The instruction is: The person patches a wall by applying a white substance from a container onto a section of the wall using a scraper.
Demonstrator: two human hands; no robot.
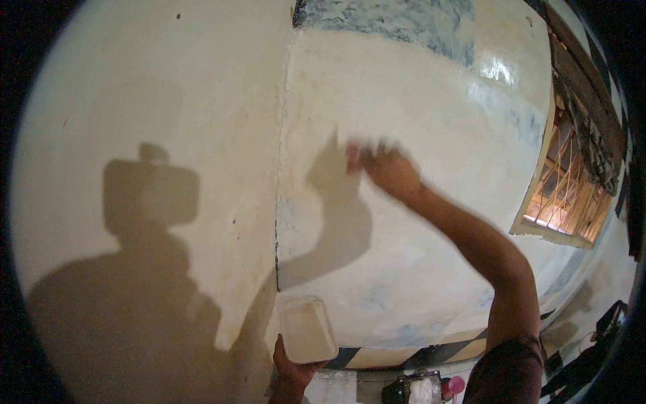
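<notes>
My left hand [293, 374] holds a white rectangular tub [307, 331] from below, near the wall corner. The tub's pale inside faces me. At the wall on the right of the corner, my right hand [393, 172] is raised and closed on a small reddish tool [353, 156]. Motion smears both, so the tool's exact kind is unclear, and I cannot tell whether it touches the wall. Creamy white covers most of this wall [431, 114], with a mottled blue-grey patch [397, 20] at the top.
A barred window [568, 178] with dark cloth is at the right. Below lie pale floor tiles [338, 387], a black crate [404, 390] with whitish plastic, and a pink dipper [457, 384]. A black-and-cream striped band [390, 357] runs along the wall's foot. My shadow falls on the left wall [155, 40].
</notes>
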